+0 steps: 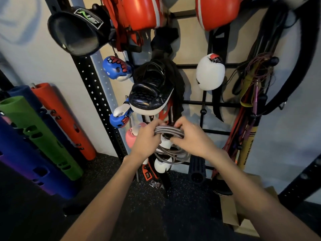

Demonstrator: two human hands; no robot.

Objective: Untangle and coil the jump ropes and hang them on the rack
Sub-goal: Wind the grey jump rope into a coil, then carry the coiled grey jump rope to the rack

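Note:
A grey jump rope (169, 132) is bundled into a coil of several loops. My left hand (147, 138) grips the coil's left side. My right hand (191, 138) grips its right side, fingers curled over the strands. The lower loops (171, 154) hang below my hands. I hold the coil in front of the black wall rack (202, 117), low down near a free peg (203, 111). Other thin ropes (257, 73) hang tangled from a peg at the upper right of the rack.
Boxing gloves, a black shoe (151, 91) and red pads (142, 13) crowd the rack. Coloured foam tubes (40, 133) lean at the left. A black perforated upright (97, 94) stands left of the rack. Cardboard (243, 206) lies on the dark floor at the right.

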